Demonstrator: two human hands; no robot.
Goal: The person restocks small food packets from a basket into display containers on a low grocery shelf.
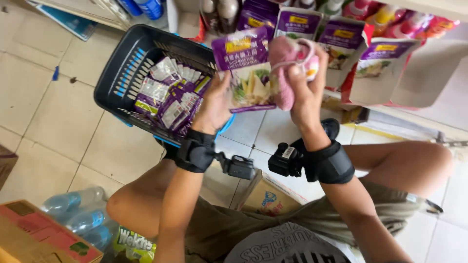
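Your left hand [214,104] grips a purple sauce packet [246,68] by its edge — held above the floor tiles, just right of the dark basket [119,73] full of similar packets. Your right hand [304,90] clutches a pink cloth [287,63] against the packet's front.

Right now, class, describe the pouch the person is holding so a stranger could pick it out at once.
Start at the dark plastic basket on the tiled floor, full of small purple sachets. Just right of it, the left hand holds up one purple pouch, with a pink cloth in the right hand against it. It alone is held in the air.
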